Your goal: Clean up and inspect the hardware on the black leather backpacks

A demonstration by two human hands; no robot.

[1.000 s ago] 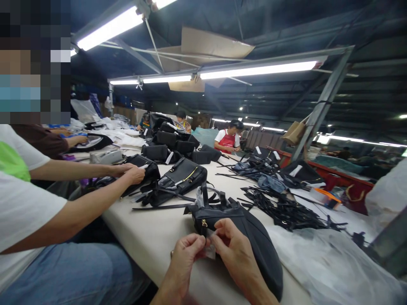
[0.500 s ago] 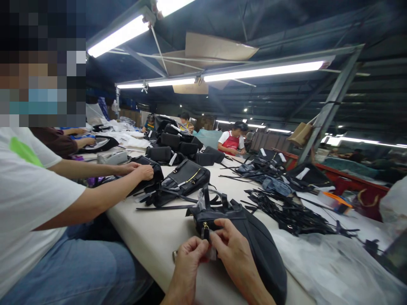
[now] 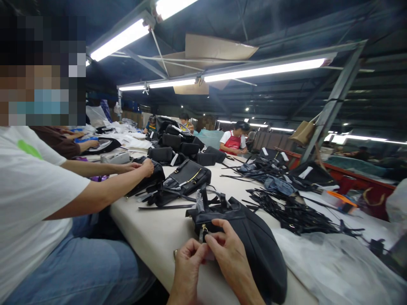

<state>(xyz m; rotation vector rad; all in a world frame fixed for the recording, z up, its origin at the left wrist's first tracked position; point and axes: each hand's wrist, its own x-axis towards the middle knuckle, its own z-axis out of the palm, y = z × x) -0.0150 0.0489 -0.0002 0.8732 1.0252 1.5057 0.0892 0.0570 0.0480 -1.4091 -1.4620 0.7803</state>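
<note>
A black leather-look backpack [image 3: 254,237] lies on the table in front of me. From its near end hangs a dark zipper pull [image 3: 205,235] on a gold-coloured ring, with a bit of clear or whitish wrap beside it. My right hand [image 3: 231,256] pinches the pull between thumb and index finger, its other fingers curled or raised over the bag. My left hand [image 3: 188,267] is closed just below and left, fingertips pressed together by the pull and the pale wrap; what lies between them is too small to make out.
Another black backpack [image 3: 186,180] with a gold zipper lies ahead. On the left a co-worker's arms [image 3: 108,190] reach over a black bag. Black straps [image 3: 289,212] are heaped right, near clear plastic sheeting [image 3: 333,258] and an orange-rimmed container [image 3: 341,202]. More black bags are piled farther back.
My right fingertips have shifted slightly left and lie closer over the pull, which is more covered now. My left hand stays nearly in place. The co-worker's hand has lifted a little.
</note>
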